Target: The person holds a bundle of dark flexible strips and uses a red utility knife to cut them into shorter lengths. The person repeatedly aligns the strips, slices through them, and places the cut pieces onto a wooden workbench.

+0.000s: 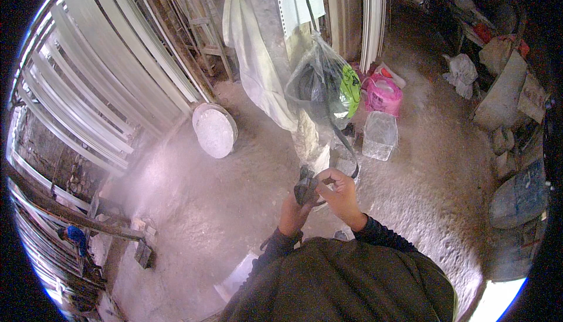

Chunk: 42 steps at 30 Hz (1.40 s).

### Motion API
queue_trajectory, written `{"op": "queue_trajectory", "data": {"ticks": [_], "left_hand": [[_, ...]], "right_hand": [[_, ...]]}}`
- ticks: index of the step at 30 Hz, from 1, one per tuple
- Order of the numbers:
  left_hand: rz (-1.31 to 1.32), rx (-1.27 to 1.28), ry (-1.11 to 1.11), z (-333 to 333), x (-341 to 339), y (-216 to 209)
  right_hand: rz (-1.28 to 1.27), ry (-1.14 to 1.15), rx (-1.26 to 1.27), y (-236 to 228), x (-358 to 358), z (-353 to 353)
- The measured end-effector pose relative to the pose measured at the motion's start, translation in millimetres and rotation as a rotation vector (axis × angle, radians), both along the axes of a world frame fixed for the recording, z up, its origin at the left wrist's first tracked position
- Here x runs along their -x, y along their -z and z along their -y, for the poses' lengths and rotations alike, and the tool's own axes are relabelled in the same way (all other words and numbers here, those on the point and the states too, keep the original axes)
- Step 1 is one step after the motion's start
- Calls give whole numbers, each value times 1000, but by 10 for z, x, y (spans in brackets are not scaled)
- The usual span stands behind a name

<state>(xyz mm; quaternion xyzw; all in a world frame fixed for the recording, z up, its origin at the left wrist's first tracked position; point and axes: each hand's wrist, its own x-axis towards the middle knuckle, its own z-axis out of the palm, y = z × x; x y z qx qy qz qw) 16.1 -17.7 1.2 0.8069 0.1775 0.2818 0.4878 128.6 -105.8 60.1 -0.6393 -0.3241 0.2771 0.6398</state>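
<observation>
In front of my chest, my left hand (291, 215) is closed round a small, dark grey, crumpled-looking thing (305, 185) whose kind I cannot make out. Beside it my right hand (340, 196) bends its fingers in, thumb and fingertips pinched at the right edge of the same dark thing. A black strap (350, 153) comes down from above and curves close behind my right hand. Whether it joins the dark thing is hidden. Just beyond my hands hang a clear plastic bag (312, 78) with dark contents and a long pale cloth (249, 46).
A round whitish basin (215, 131) leans at the left near long white strips (99, 58). A pink bag (383, 96) and a clear wrapped block (379, 136) lie ahead. A blue barrel (519, 196) stands right. A person in blue (76, 237) is far left.
</observation>
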Motion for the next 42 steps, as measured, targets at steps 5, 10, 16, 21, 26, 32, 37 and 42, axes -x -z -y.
{"op": "queue_trajectory", "data": {"ticks": [5,10,16,21,26,32,37,42], "left_hand": [[-68,111,-51,14,8,67],[24,133,-50,15,-11,53],[-170,140,-69,-25,-58,125],[-145,37,-32,15,-54,198],[108,366,49,-63,-33,375],[240,583,105,-49,-80,-301],[397,803,263,-243,-59,-246],[391,1081,250,-457,71,-247]], "right_hand": [[393,-59,-115,60,-59,13],[246,-82,-226,-33,17,19],[392,53,-176,32,-11,-3],[499,-1,-207,115,-61,-1],[557,-79,-393,-315,8,-60],[576,-387,-226,-111,-20,-166],[514,-719,339,223,105,-172],[201,-645,232,374,224,-121]]}}
